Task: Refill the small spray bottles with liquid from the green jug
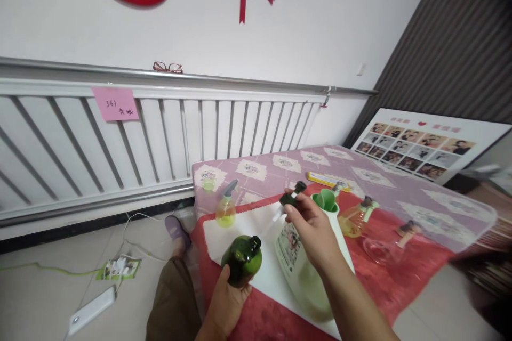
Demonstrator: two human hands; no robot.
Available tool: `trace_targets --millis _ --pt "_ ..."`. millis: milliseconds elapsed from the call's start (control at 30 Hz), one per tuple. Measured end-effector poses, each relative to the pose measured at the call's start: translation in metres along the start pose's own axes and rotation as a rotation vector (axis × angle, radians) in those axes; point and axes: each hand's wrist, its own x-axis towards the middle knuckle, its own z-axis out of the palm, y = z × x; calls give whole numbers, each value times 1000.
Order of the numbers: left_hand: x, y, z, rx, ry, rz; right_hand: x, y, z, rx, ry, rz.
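My left hand is wrapped round a dark green bottle, its open neck tilted up to the right. In my right hand, a dark spray head is pinched between thumb and fingers, apart from the bottle. A pale tube points down from it. Behind my right forearm stands a large pale green jug, partly hidden, with a green cap on top. Left of the jug lies white paper, and a small spray bottle with yellowish liquid stands at its far edge.
More spray bottles, one yellow and one clear pinkish, stand on the red cloth at right. A yellow box and a small green lid lie on the patterned tablecloth. A radiator lines the wall.
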Motion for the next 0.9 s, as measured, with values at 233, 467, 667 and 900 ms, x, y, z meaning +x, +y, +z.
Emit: trace_targets --millis 233,467,667,900 --pt "2 0 -2 9 18 4 -9 32 14 43 -43 86" --pt "1 -1 -1 22 3 5 -12 35 12 53 -30 77" --pt "2 -1 -6 23 -35 -7 -12 46 13 28 -16 106" --pt "2 -1 -3 3 -14 -20 -29 56 19 1 -233 143"
